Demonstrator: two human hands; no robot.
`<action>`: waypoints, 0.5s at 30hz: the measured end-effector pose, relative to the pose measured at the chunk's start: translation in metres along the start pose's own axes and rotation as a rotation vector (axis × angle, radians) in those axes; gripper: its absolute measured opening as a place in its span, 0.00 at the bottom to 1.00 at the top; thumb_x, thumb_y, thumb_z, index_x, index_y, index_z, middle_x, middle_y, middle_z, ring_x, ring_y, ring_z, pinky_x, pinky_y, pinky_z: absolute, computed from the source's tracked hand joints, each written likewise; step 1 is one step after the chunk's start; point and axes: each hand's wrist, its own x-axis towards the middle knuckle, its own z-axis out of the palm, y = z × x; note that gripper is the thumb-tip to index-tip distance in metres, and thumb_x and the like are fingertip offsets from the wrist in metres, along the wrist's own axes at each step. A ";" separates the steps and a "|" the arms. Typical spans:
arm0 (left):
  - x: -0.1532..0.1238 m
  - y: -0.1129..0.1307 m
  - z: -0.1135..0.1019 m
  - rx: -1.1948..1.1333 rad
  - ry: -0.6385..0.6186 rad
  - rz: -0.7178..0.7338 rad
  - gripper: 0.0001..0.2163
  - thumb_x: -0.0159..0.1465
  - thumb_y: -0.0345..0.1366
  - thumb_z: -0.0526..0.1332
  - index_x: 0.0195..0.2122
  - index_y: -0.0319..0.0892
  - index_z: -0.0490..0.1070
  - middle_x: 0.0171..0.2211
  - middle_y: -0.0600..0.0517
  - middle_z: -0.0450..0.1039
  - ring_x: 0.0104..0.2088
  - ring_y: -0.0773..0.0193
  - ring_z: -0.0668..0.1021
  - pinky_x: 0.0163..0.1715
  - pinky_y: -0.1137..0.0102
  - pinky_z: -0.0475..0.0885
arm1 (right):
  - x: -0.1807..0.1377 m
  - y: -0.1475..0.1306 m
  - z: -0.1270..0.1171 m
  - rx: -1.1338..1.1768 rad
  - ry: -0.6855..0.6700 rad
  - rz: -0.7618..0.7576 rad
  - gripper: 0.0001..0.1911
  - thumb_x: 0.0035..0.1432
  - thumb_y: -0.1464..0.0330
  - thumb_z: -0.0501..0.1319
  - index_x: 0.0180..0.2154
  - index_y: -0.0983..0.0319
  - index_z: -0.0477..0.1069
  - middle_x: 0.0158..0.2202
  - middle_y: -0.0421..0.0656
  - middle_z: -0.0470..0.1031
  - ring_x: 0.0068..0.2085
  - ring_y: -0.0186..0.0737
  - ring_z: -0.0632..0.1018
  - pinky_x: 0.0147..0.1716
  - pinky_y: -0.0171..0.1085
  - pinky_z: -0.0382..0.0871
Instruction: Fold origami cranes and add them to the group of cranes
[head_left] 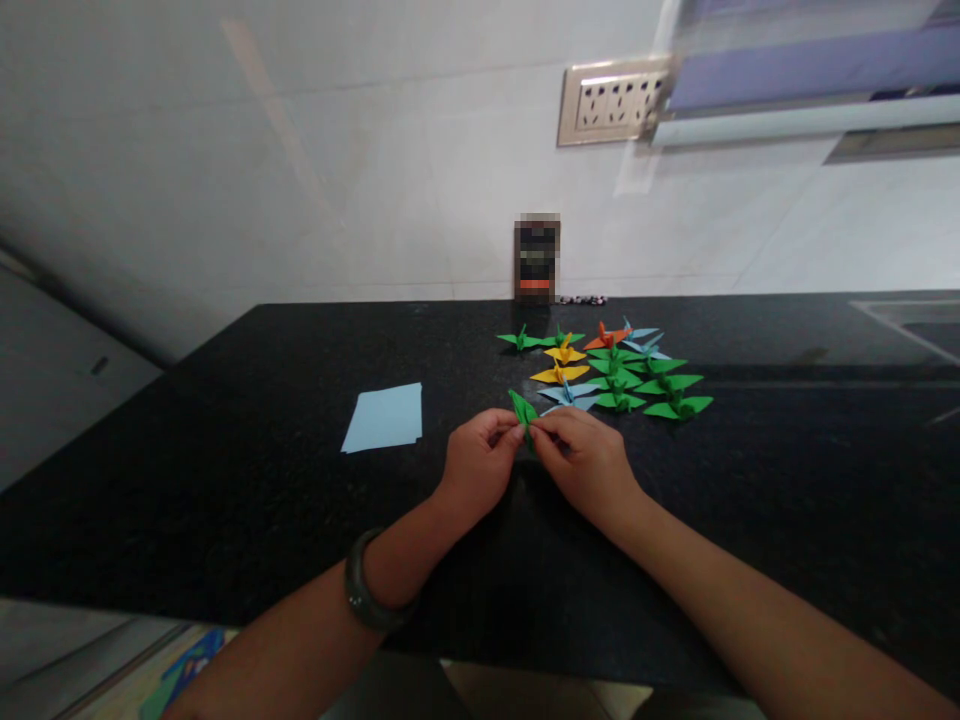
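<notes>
Pinched between both hands is a green folded paper piece (523, 408), its pointed end sticking up to the left. My left hand (480, 460) closes thumb and fingers on its left side, and a dark bangle circles that wrist. On the other side my right hand (589, 455) grips it between thumb and forefinger. The fingertips hide its lower part. Just beyond my right hand stand several finished paper cranes, among them a light blue crane (568, 393), a yellow crane (559, 373), an orange crane (604, 338) and a green crane (679, 405).
A stack of light blue paper squares (384, 418) lies left of my hands on the black countertop (225, 440). Against the tiled wall leans a blurred dark phone-like object (537, 258) with a beaded strap (583, 300). A socket panel (615, 102) is on the wall above.
</notes>
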 end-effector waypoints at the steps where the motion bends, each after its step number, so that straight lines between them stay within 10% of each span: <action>1: 0.000 0.000 0.000 0.027 0.003 0.009 0.06 0.56 0.33 0.58 0.32 0.38 0.72 0.29 0.50 0.76 0.30 0.64 0.76 0.31 0.71 0.70 | 0.000 0.000 0.000 0.012 0.003 0.006 0.05 0.53 0.74 0.57 0.29 0.63 0.72 0.27 0.44 0.74 0.30 0.36 0.75 0.30 0.33 0.69; 15: -0.002 0.003 -0.003 0.200 0.010 0.122 0.08 0.58 0.34 0.56 0.31 0.41 0.74 0.27 0.53 0.75 0.28 0.65 0.75 0.29 0.72 0.67 | -0.002 0.000 0.001 0.030 0.007 0.090 0.05 0.52 0.72 0.58 0.28 0.62 0.72 0.27 0.43 0.75 0.28 0.36 0.74 0.29 0.34 0.68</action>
